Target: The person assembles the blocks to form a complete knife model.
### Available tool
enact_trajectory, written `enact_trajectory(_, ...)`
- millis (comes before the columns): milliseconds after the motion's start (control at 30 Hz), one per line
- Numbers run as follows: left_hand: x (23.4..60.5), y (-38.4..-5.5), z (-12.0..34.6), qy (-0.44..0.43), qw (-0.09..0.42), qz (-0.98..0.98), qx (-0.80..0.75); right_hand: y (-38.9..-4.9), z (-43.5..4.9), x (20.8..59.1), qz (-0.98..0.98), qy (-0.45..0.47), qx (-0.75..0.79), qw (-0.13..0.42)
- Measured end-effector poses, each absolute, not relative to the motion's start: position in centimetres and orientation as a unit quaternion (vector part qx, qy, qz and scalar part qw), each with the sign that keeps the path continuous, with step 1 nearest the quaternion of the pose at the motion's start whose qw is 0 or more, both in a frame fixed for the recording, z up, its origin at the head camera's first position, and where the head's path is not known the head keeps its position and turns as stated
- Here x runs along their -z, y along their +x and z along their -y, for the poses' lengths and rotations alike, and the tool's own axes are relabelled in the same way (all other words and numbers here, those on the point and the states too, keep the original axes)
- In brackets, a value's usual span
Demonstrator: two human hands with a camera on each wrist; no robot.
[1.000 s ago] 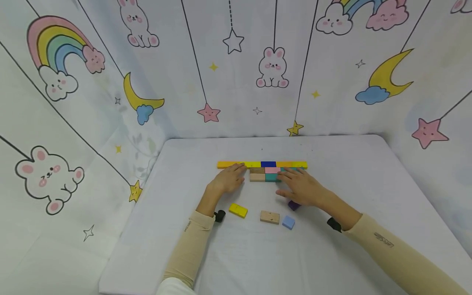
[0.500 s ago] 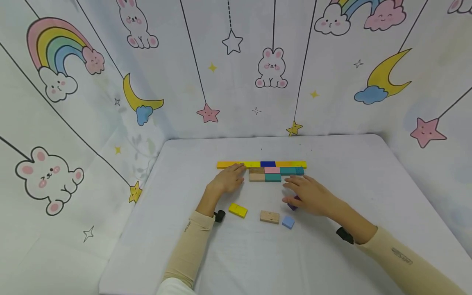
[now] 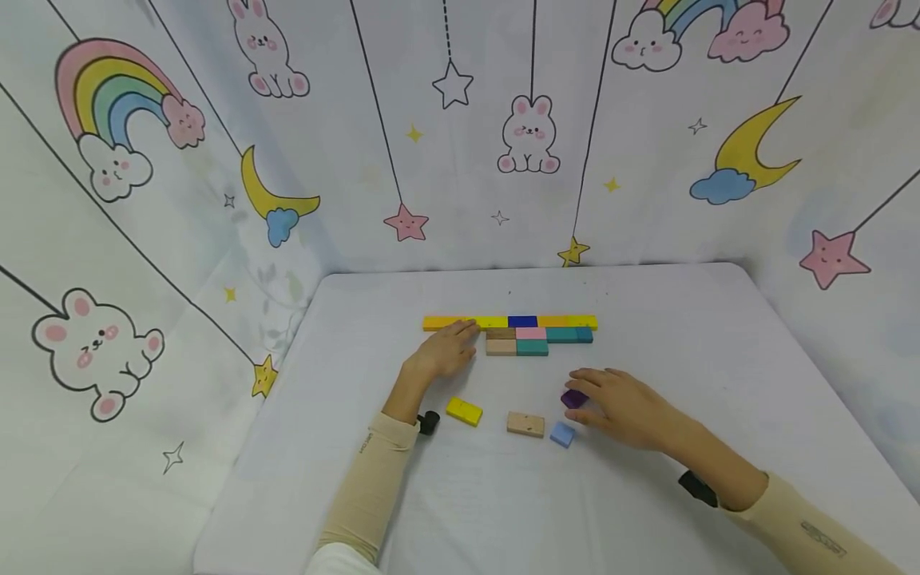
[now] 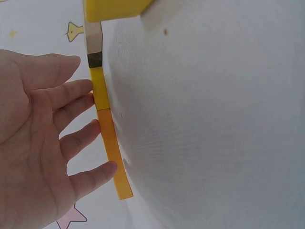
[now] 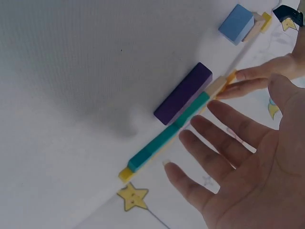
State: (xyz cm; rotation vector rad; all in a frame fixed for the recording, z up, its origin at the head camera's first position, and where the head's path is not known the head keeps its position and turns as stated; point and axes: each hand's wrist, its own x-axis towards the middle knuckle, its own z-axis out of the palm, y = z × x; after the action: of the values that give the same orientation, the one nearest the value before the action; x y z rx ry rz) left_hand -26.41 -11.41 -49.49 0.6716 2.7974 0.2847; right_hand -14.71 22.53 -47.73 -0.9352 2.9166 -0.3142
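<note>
My left hand [image 3: 443, 351] rests at the left part of a long row of wooden blocks, fingers extended. In the left wrist view its fingertips lie along an orange block [image 4: 114, 155] and a yellow block [image 4: 100, 90]. My right hand [image 3: 624, 407] is over a dark purple block [image 3: 573, 398], partly covering it, fingers spread and holding nothing. The right wrist view shows this purple block [image 5: 183, 94] beyond the fingertips. Below the long row sit a brown block [image 3: 501, 334], a pink block [image 3: 531, 333], teal blocks [image 3: 561, 335] and a beige block [image 3: 501, 348], edge to edge.
Nearer the front lie a loose yellow block [image 3: 464, 411], a light wood block [image 3: 525, 424] and a small light blue block [image 3: 563, 434]. Everything sits on a white-covered table [image 3: 323, 479]. A printed curtain [image 3: 460, 160] stands behind it.
My right hand has drawn back from the teal blocks toward the front right, to the purple block, uncovering the row's right end. The left hand has stayed in place.
</note>
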Motion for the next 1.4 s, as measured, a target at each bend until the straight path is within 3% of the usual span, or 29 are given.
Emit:
enact_trajectory(567, 49.3, -26.2, 11.5, 0.237, 0.124, -0.958, -0.104, -12.6, -24.3, 48.9, -0.948, -0.297, 0.111, 0.021)
enact_trajectory(1400, 49.4, -26.4, 11.4, 0.237, 0.125, -0.959, -0.094, -13.9, -23.1, 50.1, -0.942, -0.334, 0.034, -0.03)
